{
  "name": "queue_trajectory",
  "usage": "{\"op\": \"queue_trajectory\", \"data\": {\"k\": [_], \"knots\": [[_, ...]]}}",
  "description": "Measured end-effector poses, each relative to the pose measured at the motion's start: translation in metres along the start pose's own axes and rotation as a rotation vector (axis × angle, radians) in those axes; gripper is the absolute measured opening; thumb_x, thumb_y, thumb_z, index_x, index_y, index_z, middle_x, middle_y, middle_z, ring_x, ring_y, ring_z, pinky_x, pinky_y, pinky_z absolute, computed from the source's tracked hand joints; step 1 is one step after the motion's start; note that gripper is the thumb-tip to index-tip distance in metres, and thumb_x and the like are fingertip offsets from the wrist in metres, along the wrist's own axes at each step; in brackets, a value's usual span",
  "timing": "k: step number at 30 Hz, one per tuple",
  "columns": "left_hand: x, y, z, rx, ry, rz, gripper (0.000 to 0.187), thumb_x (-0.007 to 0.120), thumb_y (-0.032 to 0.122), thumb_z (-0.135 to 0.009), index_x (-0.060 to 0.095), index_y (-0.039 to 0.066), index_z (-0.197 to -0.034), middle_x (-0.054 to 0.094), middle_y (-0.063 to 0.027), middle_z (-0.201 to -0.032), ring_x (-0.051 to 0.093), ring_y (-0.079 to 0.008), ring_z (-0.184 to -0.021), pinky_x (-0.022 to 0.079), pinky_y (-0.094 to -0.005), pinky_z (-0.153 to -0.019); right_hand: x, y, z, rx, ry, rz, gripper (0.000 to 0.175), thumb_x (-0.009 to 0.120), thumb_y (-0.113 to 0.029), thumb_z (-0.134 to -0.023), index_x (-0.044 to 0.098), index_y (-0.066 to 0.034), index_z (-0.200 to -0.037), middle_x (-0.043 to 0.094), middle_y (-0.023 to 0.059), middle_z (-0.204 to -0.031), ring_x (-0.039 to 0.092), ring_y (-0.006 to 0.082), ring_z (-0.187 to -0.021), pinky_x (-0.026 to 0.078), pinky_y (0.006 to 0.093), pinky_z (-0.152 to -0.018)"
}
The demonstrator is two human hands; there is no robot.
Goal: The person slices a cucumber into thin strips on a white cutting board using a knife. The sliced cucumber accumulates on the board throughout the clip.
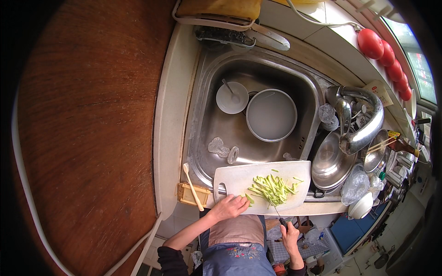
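Observation:
A white plastic cutting board (234, 176) lies across the near edge of the sink. On its right half is a loose heap of pale green vegetable strips (274, 189). My left hand (229, 207) rests on the board left of the heap, its fingertips on a few green slices (249, 199). My right hand (290, 235) grips the black handle of a kitchen knife (282, 221) just off the board's near edge. The knife's blade points up and left, its tip at the lower side of the heap.
The steel sink (203, 138) holds a white bowl (228, 107) with a spoon, a round pan of cloudy liquid (271, 115) and clear plastic (219, 147). A steel pot (331, 160) stands right of the board, below the faucet (371, 120). A toothbrush (194, 188) lies over a soap dish (184, 195).

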State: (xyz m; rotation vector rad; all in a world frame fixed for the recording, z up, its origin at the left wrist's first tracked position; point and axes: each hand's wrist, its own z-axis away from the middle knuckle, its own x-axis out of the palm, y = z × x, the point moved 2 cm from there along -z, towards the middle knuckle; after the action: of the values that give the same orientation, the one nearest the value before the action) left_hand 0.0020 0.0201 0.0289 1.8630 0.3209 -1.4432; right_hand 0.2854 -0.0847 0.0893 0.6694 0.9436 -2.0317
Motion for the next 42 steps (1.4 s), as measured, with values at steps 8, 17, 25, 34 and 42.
{"op": "queue_trajectory", "data": {"k": [8,17,25,34,42], "knots": [[-0.005,-0.002,-0.004,-0.022,0.098,0.079,0.026,0.058,0.019,-0.081,0.062,0.013,-0.106,0.056,0.0007,-0.109,0.049,-0.0128,-0.097,0.041,-0.0273,-0.076,-0.001,-0.007,-0.002,-0.036,0.027,-0.007,0.028,0.066,-0.024,-0.084,0.048,-0.0037,-0.075,0.055,0.0187,-0.063,0.056,0.0387,-0.054,0.042,0.0422,-0.046],[0.016,0.008,-0.07,0.075,0.148,0.102,0.017,0.058,0.013,-0.077,0.062,0.005,-0.092,0.059,-0.0034,-0.094,0.056,-0.0152,-0.09,0.044,-0.0279,-0.074,-0.001,-0.005,-0.002,0.0,-0.01,-0.046,0.026,0.066,-0.024,-0.084,0.052,-0.0027,-0.078,0.055,0.0181,-0.063,0.056,0.0376,-0.054,0.042,0.0411,-0.047],[0.008,0.001,-0.07,0.007,0.205,0.175,0.024,0.058,0.012,-0.076,0.064,0.003,-0.098,0.06,-0.0059,-0.096,0.057,-0.0175,-0.091,0.046,-0.0282,-0.076,-0.001,-0.009,0.004,-0.036,-0.016,-0.114,0.022,0.066,-0.022,-0.084,0.059,-0.0026,-0.09,0.059,0.0179,-0.068,0.06,0.0356,-0.059,0.045,0.0382,-0.05],[0.003,0.018,0.001,-0.067,0.094,0.082,0.027,0.056,0.013,-0.078,0.063,0.001,-0.102,0.06,-0.0091,-0.105,0.057,-0.0218,-0.1,0.047,-0.0321,-0.086,0.045,-0.034,-0.025,-0.251,-0.066,0.014,0.029,0.065,-0.032,-0.084,0.053,-0.0058,-0.08,0.061,0.0137,-0.069,0.059,0.0341,-0.056,0.044,0.0414,-0.047],[0.013,0.016,0.003,-0.021,0.095,0.081,0.024,0.054,0.013,-0.081,0.063,0.002,-0.101,0.06,-0.0087,-0.106,0.057,-0.0215,-0.102,0.046,-0.0329,-0.091,0.046,-0.038,-0.023,-0.247,-0.023,0.068,0.03,0.065,-0.032,-0.084,0.052,-0.0055,-0.079,0.059,0.0134,-0.067,0.059,0.0336,-0.054,0.044,0.0405,-0.046]]}}
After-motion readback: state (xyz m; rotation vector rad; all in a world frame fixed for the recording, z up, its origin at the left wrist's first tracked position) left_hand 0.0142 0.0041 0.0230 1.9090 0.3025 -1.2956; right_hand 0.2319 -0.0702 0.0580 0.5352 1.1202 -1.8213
